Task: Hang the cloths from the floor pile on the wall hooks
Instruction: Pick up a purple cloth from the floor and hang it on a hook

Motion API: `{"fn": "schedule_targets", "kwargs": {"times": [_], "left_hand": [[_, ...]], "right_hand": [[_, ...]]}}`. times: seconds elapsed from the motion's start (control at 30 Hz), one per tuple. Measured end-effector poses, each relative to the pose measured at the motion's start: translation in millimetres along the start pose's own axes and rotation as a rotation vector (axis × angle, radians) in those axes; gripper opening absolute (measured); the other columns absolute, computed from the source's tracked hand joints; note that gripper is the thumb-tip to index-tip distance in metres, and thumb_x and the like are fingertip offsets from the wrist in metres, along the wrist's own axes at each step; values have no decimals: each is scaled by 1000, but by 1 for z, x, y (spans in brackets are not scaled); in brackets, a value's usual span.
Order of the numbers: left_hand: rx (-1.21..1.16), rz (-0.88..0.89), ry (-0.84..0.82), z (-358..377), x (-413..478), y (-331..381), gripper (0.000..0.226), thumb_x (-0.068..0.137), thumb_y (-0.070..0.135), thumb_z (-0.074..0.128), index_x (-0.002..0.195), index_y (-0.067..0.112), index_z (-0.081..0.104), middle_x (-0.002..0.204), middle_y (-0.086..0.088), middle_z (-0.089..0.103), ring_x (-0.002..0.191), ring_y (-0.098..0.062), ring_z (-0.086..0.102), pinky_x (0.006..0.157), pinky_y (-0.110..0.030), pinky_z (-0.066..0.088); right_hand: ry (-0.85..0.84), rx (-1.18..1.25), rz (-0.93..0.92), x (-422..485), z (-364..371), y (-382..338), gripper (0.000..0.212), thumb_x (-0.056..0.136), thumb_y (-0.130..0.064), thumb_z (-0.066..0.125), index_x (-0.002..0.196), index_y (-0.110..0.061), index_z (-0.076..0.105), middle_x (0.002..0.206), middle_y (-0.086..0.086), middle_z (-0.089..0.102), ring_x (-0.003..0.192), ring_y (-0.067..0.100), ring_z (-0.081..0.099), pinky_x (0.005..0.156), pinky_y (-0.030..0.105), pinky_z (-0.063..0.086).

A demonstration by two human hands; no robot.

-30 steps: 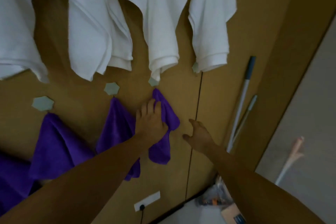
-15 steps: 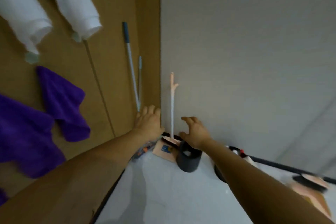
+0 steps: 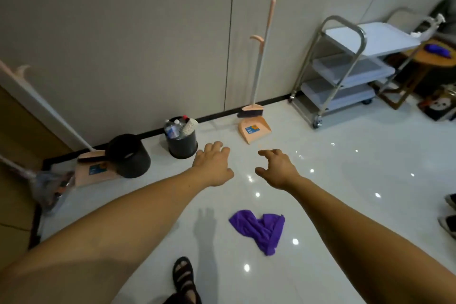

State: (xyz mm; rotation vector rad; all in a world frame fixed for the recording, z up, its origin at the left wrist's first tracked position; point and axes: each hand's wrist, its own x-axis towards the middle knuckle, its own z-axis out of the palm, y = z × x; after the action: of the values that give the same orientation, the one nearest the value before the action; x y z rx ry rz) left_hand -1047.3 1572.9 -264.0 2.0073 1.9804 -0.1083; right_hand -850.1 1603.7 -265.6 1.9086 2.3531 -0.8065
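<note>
We are holding both arms out over the floor [image 3: 345, 180], nothing in either grip. Our left hand [image 3: 214, 166] is hanging palm down with fingers loosely spread; our right hand [image 3: 278, 168] is hovering beside it, fingers curled but released, closing on nothing.

Below and between our forearms, one purple cloth [image 3: 261, 229] is lying crumpled on the glossy white tiles, well apart from both hands. Our sandalled foot [image 3: 183, 279] is showing at the bottom edge, near the cloth.

Beyond the hands, a black bin [image 3: 182, 141] stuffed with plastic bottles and a paper cup is standing against the wall; bottle labels are too small for us to read. A second black bin [image 3: 128, 155] is tipping beside a peach dustpan [image 3: 95, 172]. Another peach dustpan [image 3: 254, 129] with a broom [image 3: 259, 66] is sitting further right; both pans are carrying a blue-and-orange sticker, writing illegible.

A steel three-tier trolley [image 3: 345, 66] is standing at the right. Past it, a purple item [image 3: 438, 50] is resting on a wooden bench [image 3: 424, 59].
</note>
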Motion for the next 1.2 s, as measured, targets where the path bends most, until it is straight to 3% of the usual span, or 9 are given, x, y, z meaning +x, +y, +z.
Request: {"fn": "schedule_targets", "kwargs": {"times": [0.23,0.47,0.67,0.93,1.2], "left_hand": [[-30,61,-226,66,77,75,64,86,42,51,142,17,34,144,-8,33,129,-30,34,100,-43,35],[-148,-12,-420,172,163,107,57,88,39,51,138,15,39,138,-9,39,124,-29,40,97,-40,40],[-200,-139,-542,310,217,107,55,88,39,51,137,19,39,136,-7,42,120,-27,45,96,-39,43],[-288,-240,-554,531,288,112,55,90,33,50,142,18,36,144,-10,38,129,-29,41,102,-41,39],[-356,-241,-520,677,322,100,44,91,35,52,132,18,44,132,-5,48,115,-26,51,92,-41,47]], "right_hand": [[-80,74,227,8,22,127,57,91,-39,57,143,-22,40,145,9,39,128,28,43,100,38,41],[-147,168,443,69,85,234,52,92,-38,53,140,-19,44,137,7,50,119,25,53,96,36,47],[-289,244,501,141,200,321,53,93,-38,53,140,-16,44,131,10,54,115,27,56,97,37,47],[-429,239,557,232,399,452,53,96,-40,49,140,-12,43,133,11,55,118,27,56,99,37,45],[-273,129,620,319,532,531,50,97,-43,45,129,-5,48,126,19,57,114,38,56,93,45,46]]}}
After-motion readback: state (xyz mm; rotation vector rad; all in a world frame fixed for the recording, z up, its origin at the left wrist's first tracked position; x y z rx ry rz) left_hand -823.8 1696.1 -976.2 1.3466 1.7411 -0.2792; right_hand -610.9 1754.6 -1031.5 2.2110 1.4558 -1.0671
